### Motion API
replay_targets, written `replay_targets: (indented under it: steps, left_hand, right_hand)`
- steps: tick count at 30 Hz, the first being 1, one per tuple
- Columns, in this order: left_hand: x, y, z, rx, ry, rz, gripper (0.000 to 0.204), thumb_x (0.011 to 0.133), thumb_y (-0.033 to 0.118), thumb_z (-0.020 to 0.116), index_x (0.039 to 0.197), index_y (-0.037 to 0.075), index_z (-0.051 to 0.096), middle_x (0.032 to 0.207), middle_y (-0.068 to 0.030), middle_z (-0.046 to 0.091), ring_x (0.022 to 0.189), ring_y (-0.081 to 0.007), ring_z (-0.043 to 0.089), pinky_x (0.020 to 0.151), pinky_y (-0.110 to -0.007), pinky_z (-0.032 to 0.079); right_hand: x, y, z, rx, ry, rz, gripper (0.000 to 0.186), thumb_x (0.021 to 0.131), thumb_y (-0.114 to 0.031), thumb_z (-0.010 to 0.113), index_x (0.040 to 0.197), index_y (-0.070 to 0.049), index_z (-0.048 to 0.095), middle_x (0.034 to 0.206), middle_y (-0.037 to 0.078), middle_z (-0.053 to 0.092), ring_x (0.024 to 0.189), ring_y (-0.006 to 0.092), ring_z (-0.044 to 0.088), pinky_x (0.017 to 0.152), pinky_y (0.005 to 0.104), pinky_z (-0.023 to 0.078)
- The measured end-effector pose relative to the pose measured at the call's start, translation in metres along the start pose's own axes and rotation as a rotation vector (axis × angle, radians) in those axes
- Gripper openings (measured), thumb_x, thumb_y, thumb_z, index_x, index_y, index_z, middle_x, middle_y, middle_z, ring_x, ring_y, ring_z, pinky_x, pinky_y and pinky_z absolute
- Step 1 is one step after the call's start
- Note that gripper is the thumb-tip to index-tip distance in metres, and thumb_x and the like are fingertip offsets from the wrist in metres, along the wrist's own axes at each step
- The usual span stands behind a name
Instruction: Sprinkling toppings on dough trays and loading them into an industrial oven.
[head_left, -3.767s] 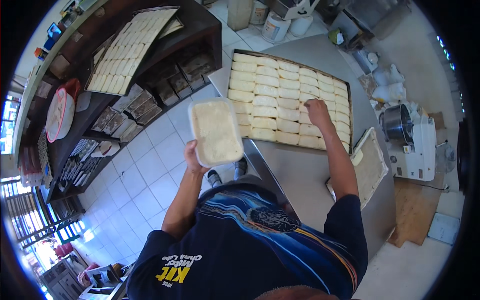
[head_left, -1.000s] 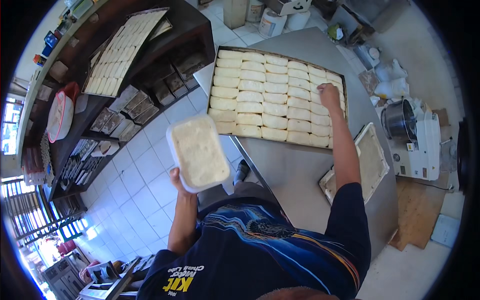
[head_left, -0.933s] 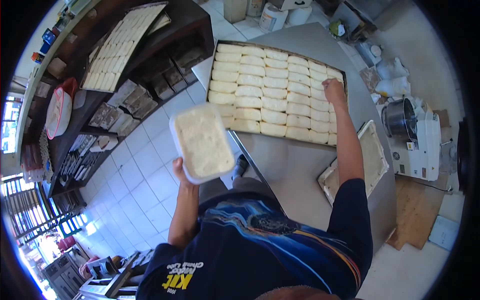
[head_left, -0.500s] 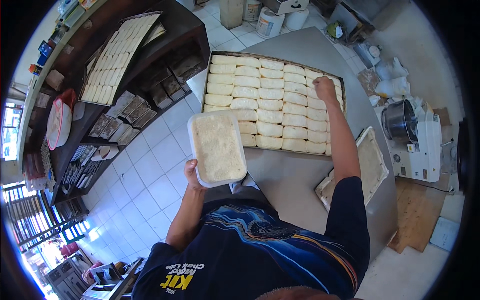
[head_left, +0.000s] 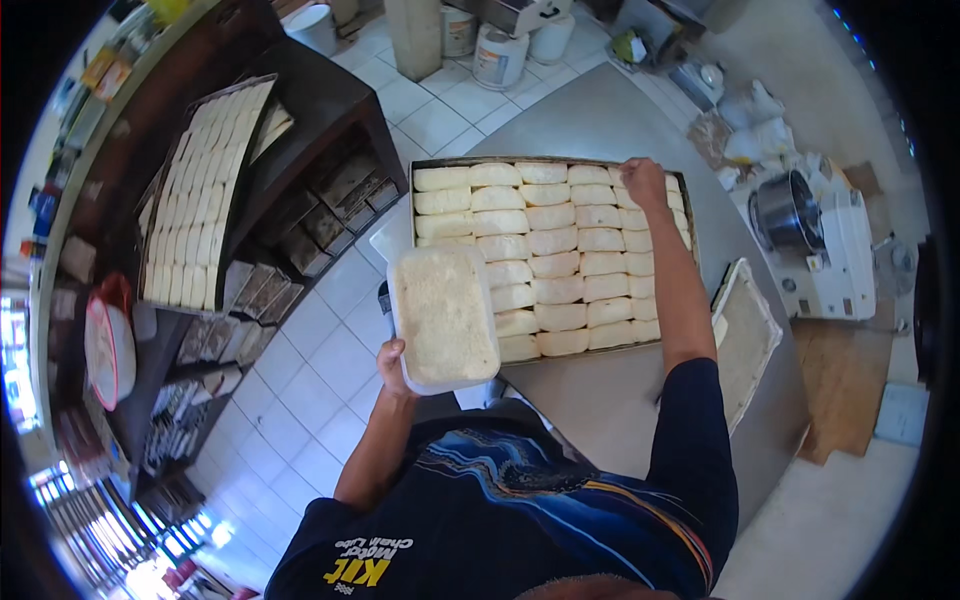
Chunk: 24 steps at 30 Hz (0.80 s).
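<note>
My left hand (head_left: 392,368) grips the near-left side of a white plastic tub (head_left: 445,315) filled with pale, fine crumbs. It holds the tub tilted towards me, over the near-left corner of a large baking tray (head_left: 413,190). Rows of pale, elongated dough rolls (head_left: 551,217) lie packed side by side in that tray. Over the rolls near the tray's far-right edge is my right hand (head_left: 643,180), its fingers drawn together. Whatever they hold, if anything, is too small to make out. The tub hides the tray's near-left corner.
The tray rests on a grey metal table (head_left: 600,400). A crumb-dusted tray (head_left: 750,340) lies at its right edge, with a mixer (head_left: 825,240) beyond. Another tray of rolls (head_left: 195,190) sits on a dark counter at left. Buckets (head_left: 500,57) stand on the tiled floor behind.
The view has shifted, so the tray and tub sit lower in the picture. My right hand has moved slightly towards the tray's far edge. My left hand keeps its hold on the tub.
</note>
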<state>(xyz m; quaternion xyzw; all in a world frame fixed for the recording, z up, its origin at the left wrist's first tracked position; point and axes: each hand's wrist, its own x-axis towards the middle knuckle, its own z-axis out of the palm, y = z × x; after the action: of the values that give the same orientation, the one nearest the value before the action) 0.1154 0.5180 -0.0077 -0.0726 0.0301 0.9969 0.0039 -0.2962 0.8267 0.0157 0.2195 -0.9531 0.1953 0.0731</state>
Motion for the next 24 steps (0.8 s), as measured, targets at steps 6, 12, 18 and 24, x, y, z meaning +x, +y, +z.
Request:
replay_targets:
  steps: [6, 12, 18, 24]
  left_hand:
    - [0.059, 0.079, -0.010, -0.012, -0.020, -0.211, 0.065, 0.073, 0.025, 0.048, 0.131, -0.001, 0.035, 0.123, -0.0221, 0.049, 0.103, -0.0350, 0.053, 0.088, -0.042, 0.043]
    - [0.088, 0.172, -0.013, 0.013, -0.077, -0.475, 0.063, 0.075, 0.024, 0.046, 0.130, -0.004, 0.035, 0.118, -0.0235, 0.052, 0.098, -0.0356, 0.056, 0.084, -0.041, 0.045]
    - [0.121, 0.156, -0.015, 0.047, -0.105, -0.500, 0.062, 0.076, 0.027, 0.045, 0.128, -0.007, 0.036, 0.113, -0.0256, 0.054, 0.092, -0.0358, 0.059, 0.079, -0.041, 0.049]
    - [0.140, 0.111, -0.004, 0.120, -0.088, -0.607, 0.061, 0.076, 0.026, 0.047, 0.127, -0.006, 0.037, 0.113, -0.0242, 0.054, 0.093, -0.0340, 0.058, 0.079, -0.040, 0.048]
  right_hand:
    - [0.013, -0.032, 0.016, 0.218, -0.052, 0.219, 0.013, 0.070, -0.012, 0.058, 0.076, -0.006, 0.069, 0.069, 0.010, 0.066, 0.059, 0.0290, 0.059, 0.061, 0.0338, 0.048]
    - [0.011, -0.036, 0.017, -0.060, 0.123, 0.384, 0.012, 0.068, -0.013, 0.061, 0.075, -0.008, 0.069, 0.072, 0.010, 0.066, 0.065, 0.0310, 0.060, 0.064, 0.0360, 0.048]
    - [-0.014, -0.014, -0.001, -0.187, 0.178, 0.481, 0.012, 0.067, -0.013, 0.061, 0.073, -0.008, 0.069, 0.071, 0.010, 0.066, 0.065, 0.0313, 0.060, 0.065, 0.0360, 0.048]
    - [-0.053, -0.070, -0.046, 0.063, 0.144, 0.510, 0.018, 0.068, -0.005, 0.058, 0.082, -0.004, 0.068, 0.069, 0.007, 0.065, 0.061, 0.0210, 0.060, 0.063, 0.0291, 0.047]
